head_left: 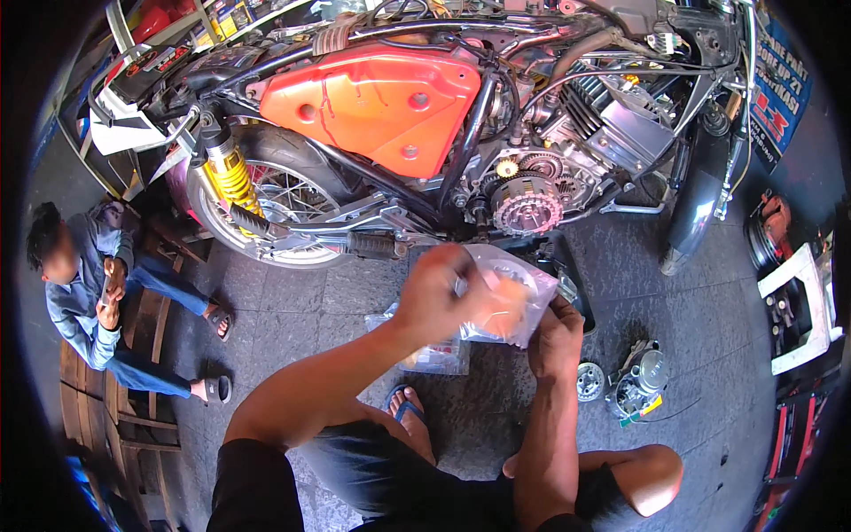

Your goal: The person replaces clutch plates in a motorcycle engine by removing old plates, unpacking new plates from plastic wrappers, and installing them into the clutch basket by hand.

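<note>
In front of the motorcycle I hold a clear plastic bag with a round metal-looking part and something orange inside. My right hand is closed on the bag's right edge. My left hand is at the bag's left side, over the orange patch; its fingers are smeared by motion, so I cannot make out their grip. Just beyond stands the bike's opened engine, with a round clutch basket and a small yellowish gear exposed. Below my left hand, another clear plastic packet lies on the floor.
A dark tray with parts sits behind my right hand. Right of it lie a round metal plate and an engine cover. A person sits on a wooden bench at left. A white frame stands at right.
</note>
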`<state>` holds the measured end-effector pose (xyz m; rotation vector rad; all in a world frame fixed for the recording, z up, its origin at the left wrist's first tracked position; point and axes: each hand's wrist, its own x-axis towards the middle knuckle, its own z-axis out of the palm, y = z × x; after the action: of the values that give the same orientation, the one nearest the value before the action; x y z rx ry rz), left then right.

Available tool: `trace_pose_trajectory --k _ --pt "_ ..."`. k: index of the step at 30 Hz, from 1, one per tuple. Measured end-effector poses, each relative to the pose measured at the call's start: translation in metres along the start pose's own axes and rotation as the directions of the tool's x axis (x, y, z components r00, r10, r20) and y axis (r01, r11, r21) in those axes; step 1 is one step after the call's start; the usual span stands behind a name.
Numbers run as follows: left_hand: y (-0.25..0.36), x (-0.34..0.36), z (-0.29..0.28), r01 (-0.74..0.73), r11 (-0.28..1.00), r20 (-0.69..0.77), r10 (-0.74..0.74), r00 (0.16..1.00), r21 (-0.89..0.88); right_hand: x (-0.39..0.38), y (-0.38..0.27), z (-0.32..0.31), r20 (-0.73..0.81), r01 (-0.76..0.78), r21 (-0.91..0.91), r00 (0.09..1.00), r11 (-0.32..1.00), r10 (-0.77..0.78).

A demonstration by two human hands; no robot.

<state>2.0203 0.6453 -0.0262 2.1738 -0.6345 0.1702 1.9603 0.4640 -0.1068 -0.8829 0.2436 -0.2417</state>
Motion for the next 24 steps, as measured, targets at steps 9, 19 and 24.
trace_pose_trajectory --k 9,19,24 --pt "-0.024 0.003 -0.003 0.567 0.630 0.413 -0.392 0.822 -0.531 -0.001 0.001 0.005 0.032 0.007 0.165 0.999 0.986 -0.013" --pt "-0.027 0.003 0.001 0.302 0.861 0.293 -0.190 0.937 -0.409 -0.006 -0.008 0.009 0.098 0.052 -0.211 0.995 0.976 -0.031" --pt "-0.028 0.001 0.001 0.343 0.838 0.326 -0.212 0.921 -0.424 -0.007 -0.005 0.007 0.182 0.146 -0.360 0.980 0.921 -0.084"
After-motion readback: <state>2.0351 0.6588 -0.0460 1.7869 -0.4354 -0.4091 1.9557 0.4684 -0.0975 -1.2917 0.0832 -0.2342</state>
